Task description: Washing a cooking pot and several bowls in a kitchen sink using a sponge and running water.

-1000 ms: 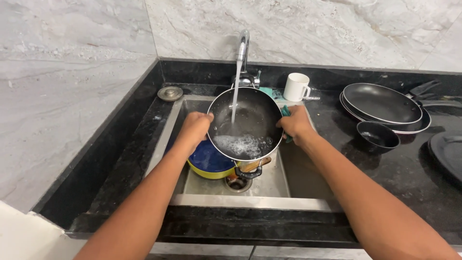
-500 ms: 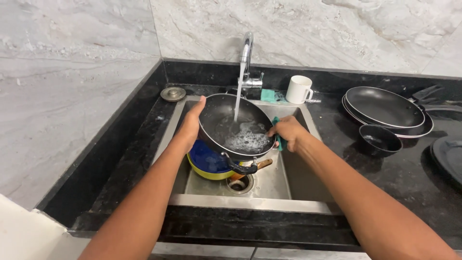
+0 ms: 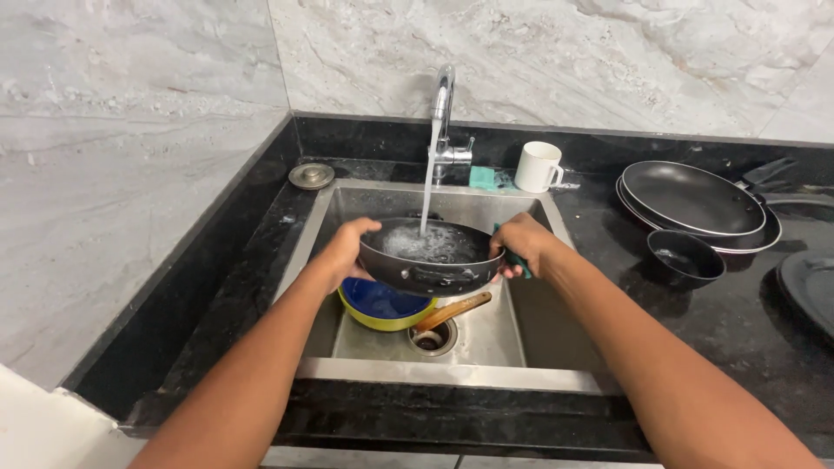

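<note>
Both hands, left hand (image 3: 347, 250) and right hand (image 3: 519, 247), grip the dark pan (image 3: 432, 257) under running water (image 3: 426, 187), suds inside, blue bowl (image 3: 382, 301) unwashed below.

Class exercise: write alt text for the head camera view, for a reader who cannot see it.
Two bare hands, left hand and right hand, hold a dark pan under a running tap over a steel sink. Below lie a blue and yellow bowl and a wooden handle.
</note>
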